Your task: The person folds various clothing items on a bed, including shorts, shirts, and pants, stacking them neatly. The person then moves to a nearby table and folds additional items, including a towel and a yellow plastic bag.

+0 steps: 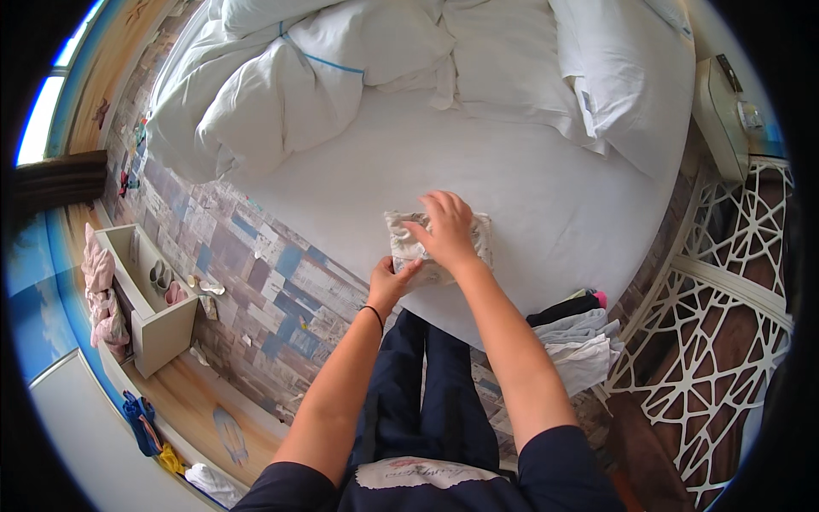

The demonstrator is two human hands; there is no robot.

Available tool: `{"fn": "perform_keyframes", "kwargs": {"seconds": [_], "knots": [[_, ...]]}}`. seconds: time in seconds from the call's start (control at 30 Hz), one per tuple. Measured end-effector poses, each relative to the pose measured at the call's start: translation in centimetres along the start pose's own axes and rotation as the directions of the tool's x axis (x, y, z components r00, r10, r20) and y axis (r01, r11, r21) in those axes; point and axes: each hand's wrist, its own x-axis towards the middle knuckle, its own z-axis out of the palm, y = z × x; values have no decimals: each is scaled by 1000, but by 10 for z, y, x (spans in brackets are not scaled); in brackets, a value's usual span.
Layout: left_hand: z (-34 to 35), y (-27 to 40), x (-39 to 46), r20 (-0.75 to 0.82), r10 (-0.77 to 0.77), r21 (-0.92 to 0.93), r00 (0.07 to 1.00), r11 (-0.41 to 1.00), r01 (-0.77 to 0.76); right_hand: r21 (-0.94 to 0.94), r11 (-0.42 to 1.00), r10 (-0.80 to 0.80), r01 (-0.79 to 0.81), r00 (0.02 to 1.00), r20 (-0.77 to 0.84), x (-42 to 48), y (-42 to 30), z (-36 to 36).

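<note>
A small folded white cloth garment (483, 240) with a faint print and a gathered edge lies near the front edge of the bed (512, 173). My left hand (390, 281) grips its near left corner, thumb on top and the fingers partly hidden. Over the middle of the garment is my right hand (448, 230), its thumb and fingers apart; it covers part of the cloth, and whether the palm touches it is hidden.
A stack of folded clothes (572, 339) sits at the bed's right front edge. A rumpled white duvet (275, 109) and pillows (608, 70) lie at the back. To the left stands a white open cabinet (147, 294) with shoes. A white lattice panel (710, 345) borders the right.
</note>
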Motion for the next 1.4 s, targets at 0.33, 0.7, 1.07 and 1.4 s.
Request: {"fn": "perform_keyframes", "kwargs": {"seconds": [0.33, 0.7, 1.07, 1.4], "knots": [[-7, -50, -42, 87, -148, -113, 985, 981, 158, -74, 986, 165, -148, 861, 482, 52, 5, 46], [-10, -35, -18, -248, 230, 22, 941, 972, -232, -182, 974, -110, 137, 982, 151, -40, -30, -6], [0, 0, 9, -126, 105, -12, 987, 994, -107, -111, 866, 480, -488, 873, -92, -90, 42, -24], [3, 58, -43, 126, 221, -111, 967, 972, -207, 558, 142, 549, -817, 535, 643, -66, 20, -98]]}}
